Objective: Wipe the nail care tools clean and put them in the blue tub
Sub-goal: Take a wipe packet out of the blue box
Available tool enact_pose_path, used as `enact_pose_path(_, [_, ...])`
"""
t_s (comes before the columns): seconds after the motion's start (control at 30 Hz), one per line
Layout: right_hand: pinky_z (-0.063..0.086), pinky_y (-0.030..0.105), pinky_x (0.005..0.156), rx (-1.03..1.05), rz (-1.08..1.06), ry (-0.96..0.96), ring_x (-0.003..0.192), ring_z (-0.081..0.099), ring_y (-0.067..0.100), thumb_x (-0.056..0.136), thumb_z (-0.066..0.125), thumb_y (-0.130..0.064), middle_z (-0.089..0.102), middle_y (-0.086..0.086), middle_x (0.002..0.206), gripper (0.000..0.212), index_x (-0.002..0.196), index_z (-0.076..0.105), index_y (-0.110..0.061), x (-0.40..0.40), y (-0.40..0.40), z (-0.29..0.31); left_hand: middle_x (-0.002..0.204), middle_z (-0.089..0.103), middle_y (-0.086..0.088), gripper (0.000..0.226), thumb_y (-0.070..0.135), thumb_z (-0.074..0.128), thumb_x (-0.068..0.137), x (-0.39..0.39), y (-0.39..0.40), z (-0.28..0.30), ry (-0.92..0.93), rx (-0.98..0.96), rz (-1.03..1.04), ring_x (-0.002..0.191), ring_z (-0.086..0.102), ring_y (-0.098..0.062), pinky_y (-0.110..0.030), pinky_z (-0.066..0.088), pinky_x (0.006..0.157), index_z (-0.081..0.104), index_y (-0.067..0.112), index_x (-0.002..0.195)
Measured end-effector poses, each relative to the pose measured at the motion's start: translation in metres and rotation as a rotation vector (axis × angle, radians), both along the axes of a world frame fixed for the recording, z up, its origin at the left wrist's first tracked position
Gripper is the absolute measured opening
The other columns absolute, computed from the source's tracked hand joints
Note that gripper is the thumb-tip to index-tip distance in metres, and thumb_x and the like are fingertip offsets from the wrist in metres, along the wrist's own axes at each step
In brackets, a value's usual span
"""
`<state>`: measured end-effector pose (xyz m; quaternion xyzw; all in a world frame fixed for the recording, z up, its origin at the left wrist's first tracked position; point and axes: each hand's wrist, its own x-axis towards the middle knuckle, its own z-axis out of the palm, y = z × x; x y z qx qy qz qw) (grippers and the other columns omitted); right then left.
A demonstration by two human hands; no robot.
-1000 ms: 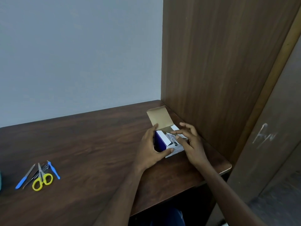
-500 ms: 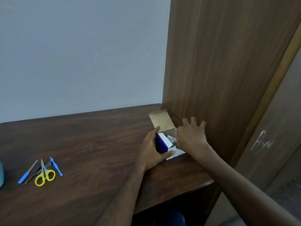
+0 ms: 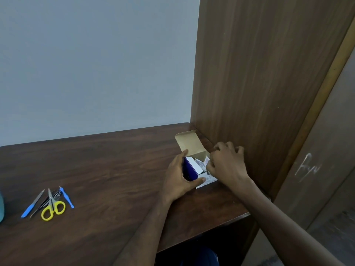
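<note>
Dark wood table (image 3: 107, 164). Far right corner: small blue-and-white carton (image 3: 192, 167), flap open. Near left edge: yellow-handled scissors (image 3: 52, 207), blue-handled nail file (image 3: 31, 205), blue cuticle pusher (image 3: 66, 197), dark metal tool between them, all clustered and touching.

Left hand (image 3: 177, 178) gripped open box (image 3: 192, 166) near desk's (image 3: 115, 169) right edge; right hand (image 3: 226, 164) pinched white packet (image 3: 205, 162) inside. Tools (image 3: 48, 202) near left edge.
</note>
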<state>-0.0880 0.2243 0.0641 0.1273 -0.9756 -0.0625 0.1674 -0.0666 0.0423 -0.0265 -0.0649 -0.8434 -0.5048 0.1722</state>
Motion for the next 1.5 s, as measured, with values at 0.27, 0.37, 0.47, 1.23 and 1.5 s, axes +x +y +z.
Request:
enact_pose_path(0.27, [0.054, 0.028, 0.071, -1.517, 0.080, 0.102, 0.076, 0.070, 0.004, 0.104, 0.064, -0.020, 0.078, -0.007, 0.088, 0.020, 0.087, 0.074, -0.025, -0.005, 0.025, -0.053, 0.160, 0.048, 0.019, 0.132, 0.066, 0.097, 0.061, 0.003, 0.000, 0.003, -0.021, 0.010, -0.014, 0.141, 0.053, -0.003, -0.036, 0.054, 0.114, 0.017, 0.048, 0.164])
enact_pose_path(0.37, [0.051, 0.028, 0.069, -1.915, -0.096, 0.058, 0.067, 0.064, 0.006, 0.108, 0.059, -0.017, 0.078, 0.007, 0.086, 0.026, 0.087, 0.072, -0.021, -0.009, 0.039, -0.080, 0.158, 0.047, 0.025, 0.137, 0.059, 0.099, 0.062, 0.005, 0.000, 0.007, -0.013, 0.016, -0.033, 0.139, 0.052, 0.002, -0.033, 0.053, 0.114, 0.009, 0.048, 0.165])
enact_pose_path(0.47, [0.048, 0.025, 0.065, -2.079, -0.096, 0.032, 0.057, 0.060, 0.000, 0.110, 0.054, -0.014, 0.073, -0.003, 0.070, 0.027, 0.087, 0.068, -0.017, -0.012, 0.047, -0.086, 0.161, 0.046, 0.019, 0.140, 0.056, 0.099, 0.063, 0.005, 0.002, 0.008, -0.010, 0.009, -0.032, 0.142, 0.052, -0.003, -0.036, 0.052, 0.116, 0.003, 0.048, 0.165])
enact_pose_path(1.23, [0.042, 0.023, 0.049, -1.919, 0.276, -0.298, 0.052, 0.056, 0.013, 0.114, 0.045, -0.024, 0.082, 0.015, 0.106, 0.020, 0.102, 0.056, -0.012, 0.021, 0.037, -0.068, 0.156, 0.054, 0.015, 0.107, 0.051, 0.097, 0.072, 0.003, -0.001, 0.004, 0.053, -0.012, -0.038, 0.138, 0.054, 0.001, -0.012, 0.050, 0.107, 0.037, 0.037, 0.161])
enact_pose_path(1.5, [0.041, 0.023, 0.050, -1.858, 0.272, -0.316, 0.053, 0.056, 0.014, 0.114, 0.046, -0.023, 0.082, 0.017, 0.103, 0.024, 0.111, 0.059, -0.004, 0.018, 0.036, -0.073, 0.147, 0.058, 0.018, 0.089, 0.050, 0.095, 0.075, 0.004, 0.000, 0.005, 0.099, -0.058, -0.023, 0.133, 0.056, -0.001, -0.017, 0.054, 0.103, 0.051, 0.034, 0.151])
